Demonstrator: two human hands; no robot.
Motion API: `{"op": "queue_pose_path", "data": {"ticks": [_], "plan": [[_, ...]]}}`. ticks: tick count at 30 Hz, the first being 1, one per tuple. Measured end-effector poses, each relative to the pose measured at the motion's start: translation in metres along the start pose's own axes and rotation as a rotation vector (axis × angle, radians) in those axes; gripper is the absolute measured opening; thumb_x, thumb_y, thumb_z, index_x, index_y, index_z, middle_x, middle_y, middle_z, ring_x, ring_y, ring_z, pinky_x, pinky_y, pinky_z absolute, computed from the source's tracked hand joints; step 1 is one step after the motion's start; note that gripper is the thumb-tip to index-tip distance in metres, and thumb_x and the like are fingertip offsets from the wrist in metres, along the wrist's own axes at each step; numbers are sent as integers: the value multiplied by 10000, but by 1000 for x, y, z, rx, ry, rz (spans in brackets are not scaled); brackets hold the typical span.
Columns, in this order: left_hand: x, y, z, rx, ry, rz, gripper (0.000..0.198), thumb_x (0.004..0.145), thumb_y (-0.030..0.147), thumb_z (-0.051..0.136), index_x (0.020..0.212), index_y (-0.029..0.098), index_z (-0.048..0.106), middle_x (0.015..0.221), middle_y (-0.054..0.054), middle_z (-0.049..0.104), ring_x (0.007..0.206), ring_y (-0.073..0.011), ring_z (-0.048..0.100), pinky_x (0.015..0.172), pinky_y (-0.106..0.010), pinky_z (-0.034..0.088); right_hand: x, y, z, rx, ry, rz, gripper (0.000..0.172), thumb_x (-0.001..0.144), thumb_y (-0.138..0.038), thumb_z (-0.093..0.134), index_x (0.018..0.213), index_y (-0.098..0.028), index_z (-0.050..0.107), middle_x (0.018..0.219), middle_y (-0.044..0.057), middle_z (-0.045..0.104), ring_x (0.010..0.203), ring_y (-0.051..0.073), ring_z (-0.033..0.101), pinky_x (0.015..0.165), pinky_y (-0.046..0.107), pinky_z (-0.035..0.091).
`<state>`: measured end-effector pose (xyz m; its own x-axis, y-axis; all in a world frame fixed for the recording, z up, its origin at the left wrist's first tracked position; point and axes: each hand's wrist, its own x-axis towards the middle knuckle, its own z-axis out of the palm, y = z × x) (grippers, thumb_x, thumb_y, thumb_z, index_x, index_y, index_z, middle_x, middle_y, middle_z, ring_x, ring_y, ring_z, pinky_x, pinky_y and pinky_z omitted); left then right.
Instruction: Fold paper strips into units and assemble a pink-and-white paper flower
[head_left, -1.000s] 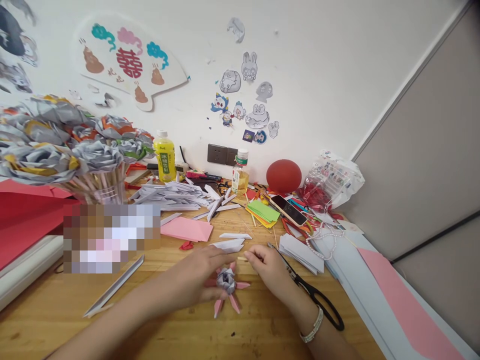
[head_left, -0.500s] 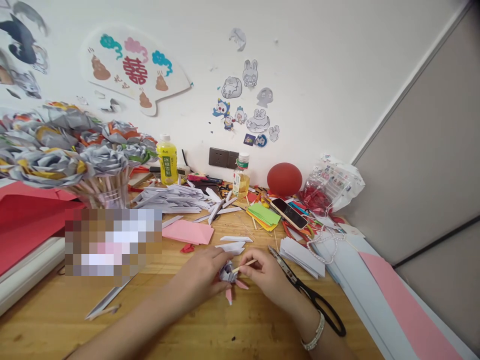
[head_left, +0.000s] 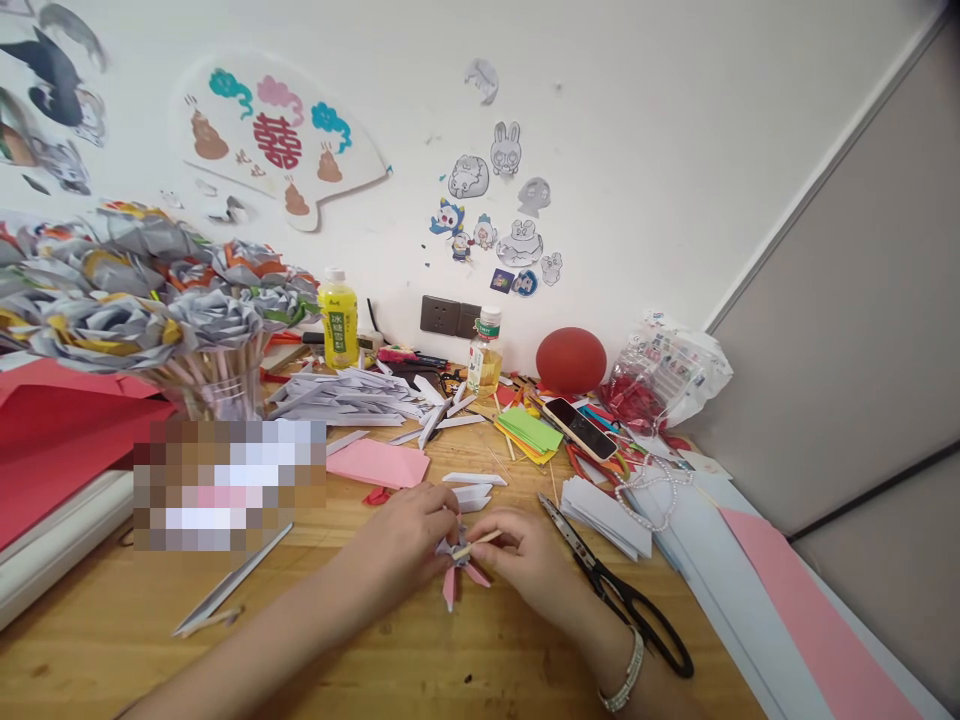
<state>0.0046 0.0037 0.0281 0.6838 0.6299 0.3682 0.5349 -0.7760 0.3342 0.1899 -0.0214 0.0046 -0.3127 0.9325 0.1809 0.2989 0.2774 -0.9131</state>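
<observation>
The left hand (head_left: 409, 535) grips a light, easily crushed paper flower (head_left: 451, 588), probably best held at its base, while the right hand (head_left: 525, 555) pinches a thin stick (head_left: 475, 545).

Wooden table (head_left: 487, 665) with scissors (head_left: 616, 592), phone (head_left: 578, 429)

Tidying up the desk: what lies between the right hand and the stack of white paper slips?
The head view shows black-handled scissors lying there, between the right hand and the white paper slips.
</observation>
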Motion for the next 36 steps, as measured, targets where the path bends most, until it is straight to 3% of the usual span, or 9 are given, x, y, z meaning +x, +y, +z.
{"op": "queue_pose_path", "data": {"ticks": [6, 12, 20, 25, 31, 36], "plan": [[0, 3, 2, -29, 11, -15, 78, 735, 100, 563, 708, 156, 610, 819, -60, 628, 761, -165, 588, 692, -259, 474, -1, -1, 6, -223, 67, -157, 142, 783, -124, 596, 846, -217, 683, 879, 24, 665, 833, 163, 593, 738, 259, 430], [0, 4, 1, -37, -5, 12, 129, 766, 115, 565, 683, 171, 645, 862, -50, 626, 773, -154, 575, 689, -248, 455, -5, 1, 5, -468, 101, -273, 120, 817, -143, 581, 871, -206, 668, 844, 24, 639, 778, 152, 556, 702, 252, 404], [-1, 1, 5, 43, 70, 108, 220, 811, 166, 569, 594, 174, 608, 813, -31, 606, 775, -160, 505, 660, -266, 375, -4, -2, 8, -605, 92, -371, 109, 819, -161, 555, 811, -204, 655, 805, 38, 612, 760, 171, 527, 665, 278, 391], [-1, 5, 4, 96, 83, 93, 245, 816, 132, 541, 580, 164, 599, 797, -44, 594, 733, -157, 490, 625, -261, 365, -3, -3, 8, -615, 80, -367, 117, 830, -148, 535, 779, -196, 629, 807, 33, 602, 784, 171, 521, 686, 282, 393], [-1, 2, 4, 5, -31, -10, 284, 843, 129, 479, 600, 168, 621, 695, -31, 586, 679, -141, 521, 598, -232, 376, -4, 3, 9, -656, 70, -375, 135, 866, -169, 493, 824, -191, 619, 831, 43, 593, 803, 178, 506, 697, 291, 391], [-1, -3, 5, -55, -64, -9, 318, 845, 112, 460, 565, 174, 596, 673, -18, 591, 680, -139, 526, 625, -235, 372, -4, 5, 11, -691, 71, -422, 163, 886, -189, 462, 812, -186, 607, 808, 49, 579, 791, 184, 492, 683, 296, 392]]}}
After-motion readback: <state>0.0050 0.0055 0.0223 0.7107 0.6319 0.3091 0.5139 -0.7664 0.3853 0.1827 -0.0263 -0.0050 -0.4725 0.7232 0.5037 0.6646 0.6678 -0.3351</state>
